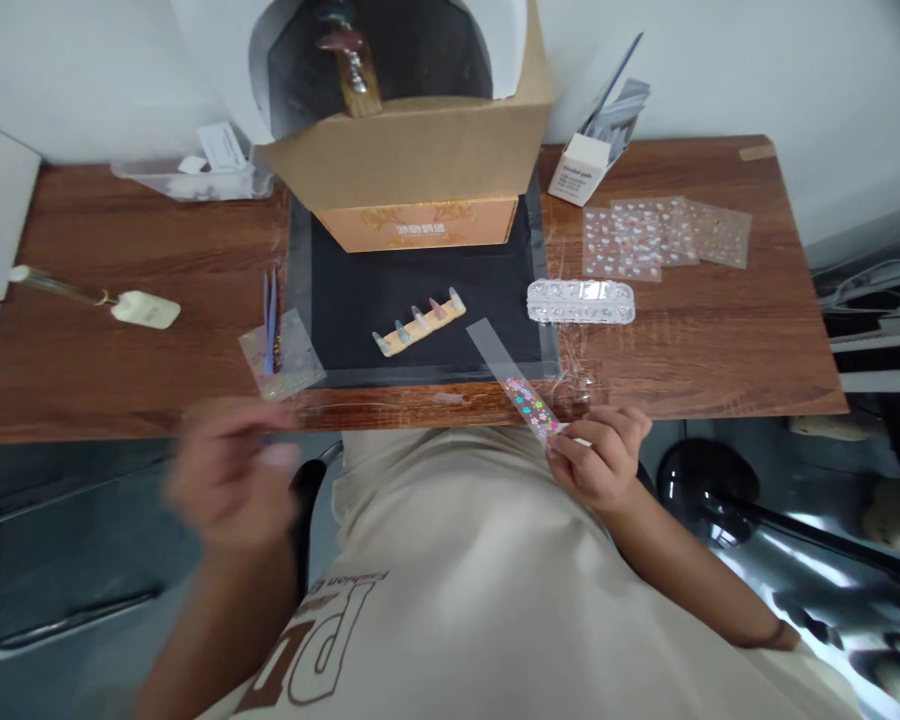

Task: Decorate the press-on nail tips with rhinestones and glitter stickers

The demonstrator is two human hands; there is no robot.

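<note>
Between the fingertips of my right hand (600,455) is the lower end of a clear strip (525,400) with colourful flower-shaped pieces in it; its upper end reaches over the black mat. My left hand (236,470) is blurred by motion at the table's front edge, and what its fingers hold, if anything, cannot be made out. Just beyond it, blue tweezers (271,320) lie on a clear sticker sheet (292,362). On the black mat (345,300), a wooden strip (424,328) bears several nail tips.
An orange box (420,228) stands at the mat's back under a cardboard one (435,150). To the right are a clear compartment case (581,302), sticker sheets (622,240) and an alcohol pad box (579,170). A cream tag (146,310) and plastic tray (195,182) lie left.
</note>
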